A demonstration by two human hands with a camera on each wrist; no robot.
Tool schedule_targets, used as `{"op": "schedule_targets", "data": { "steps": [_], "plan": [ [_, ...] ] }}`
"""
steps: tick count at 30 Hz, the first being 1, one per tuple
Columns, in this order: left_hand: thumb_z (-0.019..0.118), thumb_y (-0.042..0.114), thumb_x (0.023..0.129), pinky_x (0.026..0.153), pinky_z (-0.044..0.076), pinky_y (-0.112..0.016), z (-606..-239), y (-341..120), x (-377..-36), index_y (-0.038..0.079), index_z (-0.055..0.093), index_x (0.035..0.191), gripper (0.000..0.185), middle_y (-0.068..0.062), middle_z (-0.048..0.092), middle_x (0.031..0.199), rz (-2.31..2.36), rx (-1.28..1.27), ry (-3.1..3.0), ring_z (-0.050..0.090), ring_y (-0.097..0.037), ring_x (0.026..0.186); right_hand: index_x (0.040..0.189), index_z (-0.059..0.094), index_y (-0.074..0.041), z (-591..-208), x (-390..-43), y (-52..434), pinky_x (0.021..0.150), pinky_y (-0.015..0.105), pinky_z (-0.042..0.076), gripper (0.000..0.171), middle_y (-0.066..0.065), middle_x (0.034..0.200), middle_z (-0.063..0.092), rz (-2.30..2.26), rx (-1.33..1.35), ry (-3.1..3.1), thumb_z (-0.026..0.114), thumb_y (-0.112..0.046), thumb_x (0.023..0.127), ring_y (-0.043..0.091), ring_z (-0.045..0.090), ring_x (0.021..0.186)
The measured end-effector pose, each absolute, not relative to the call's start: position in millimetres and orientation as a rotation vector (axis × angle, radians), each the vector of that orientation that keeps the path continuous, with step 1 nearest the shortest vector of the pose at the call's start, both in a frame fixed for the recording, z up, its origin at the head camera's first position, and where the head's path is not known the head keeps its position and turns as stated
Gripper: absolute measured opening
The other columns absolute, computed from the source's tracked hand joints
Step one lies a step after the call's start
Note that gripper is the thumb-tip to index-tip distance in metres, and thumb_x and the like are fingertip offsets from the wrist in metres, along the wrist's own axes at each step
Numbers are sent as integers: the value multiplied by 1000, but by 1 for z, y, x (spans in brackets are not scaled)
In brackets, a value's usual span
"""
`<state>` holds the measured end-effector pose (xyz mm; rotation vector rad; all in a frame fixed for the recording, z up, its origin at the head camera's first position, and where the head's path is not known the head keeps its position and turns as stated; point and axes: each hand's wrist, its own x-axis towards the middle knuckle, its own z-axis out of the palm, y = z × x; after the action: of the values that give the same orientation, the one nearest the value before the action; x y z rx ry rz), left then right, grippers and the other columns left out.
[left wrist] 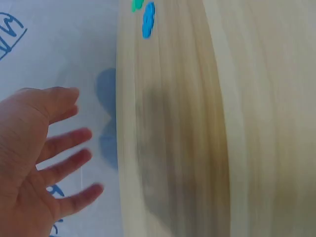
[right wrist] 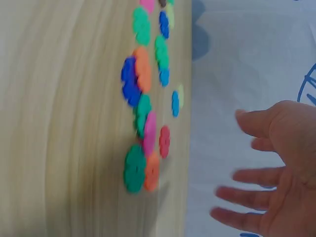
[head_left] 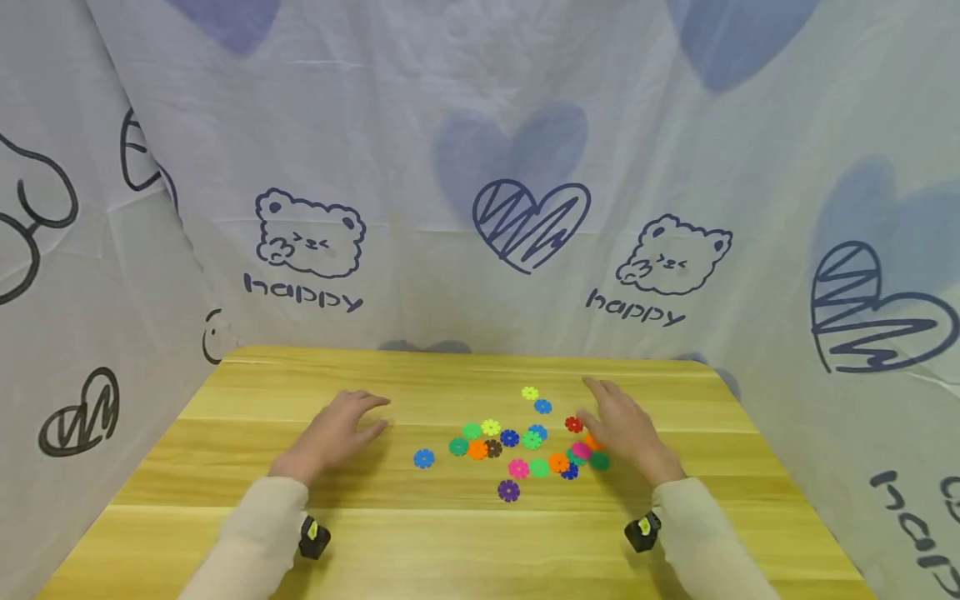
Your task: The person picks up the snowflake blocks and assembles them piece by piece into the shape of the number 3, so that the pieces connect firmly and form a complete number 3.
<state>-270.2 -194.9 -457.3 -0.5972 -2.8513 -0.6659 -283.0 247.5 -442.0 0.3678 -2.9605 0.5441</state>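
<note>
Several colourful notched plastic discs, shaped like small flowers, lie scattered on the wooden table. My left hand [head_left: 341, 429] hovers left of them with fingers loosely spread and holds nothing; nearest to it is a blue disc [head_left: 423, 458]. On the other side, my right hand [head_left: 624, 423] is held above the right end of the group, also holding nothing. Close by its thumb lies a red disc [head_left: 573, 424]. An orange disc [head_left: 592, 442] is partly hidden under that hand, beside a dark green disc [right wrist: 135, 169]. A purple disc [head_left: 508, 491] lies closest to me.
The wooden table [head_left: 420, 542] ends at a white cloth [head_left: 420, 275] printed with hearts and bears, which hangs behind it and along both sides. Some discs overlap, such as an orange one [right wrist: 143, 69] against a dark blue one [right wrist: 130, 81]. Each wrist wears a small black camera.
</note>
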Motion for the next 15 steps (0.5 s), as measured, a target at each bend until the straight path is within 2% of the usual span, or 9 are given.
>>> {"op": "schedule_targets", "data": {
  "steps": [3, 7, 15],
  "plan": [
    [69, 14, 99, 104, 51, -59, -461, -188, -271, 1, 71, 124, 29, -17, 72, 123, -785, -699, -2832, 64, -40, 118, 145, 53, 1, -442, -282, 238, 104, 61, 52, 50, 28, 143, 59, 682, 451, -2975, 66, -20, 101, 47, 61, 125],
    [72, 13, 96, 100, 54, -54, -466, -178, -269, 2, 74, 119, 25, -13, 73, 118, -873, -739, -2854, 65, -35, 112, 132, 64, 1, -442, -279, 225, 89, 50, 61, 38, 27, 125, 69, 819, 586, -2987, 71, -10, 97, 38, 71, 102],
    [76, 18, 94, 96, 50, -47, -475, -161, -268, 5, 76, 116, 26, -9, 73, 115, -916, -780, -2865, 58, -29, 109, 118, 72, 0, -453, -277, 197, 75, 32, 61, 27, 17, 105, 73, 848, 799, -3018, 76, -6, 93, 22, 70, 87]
  ]
}}
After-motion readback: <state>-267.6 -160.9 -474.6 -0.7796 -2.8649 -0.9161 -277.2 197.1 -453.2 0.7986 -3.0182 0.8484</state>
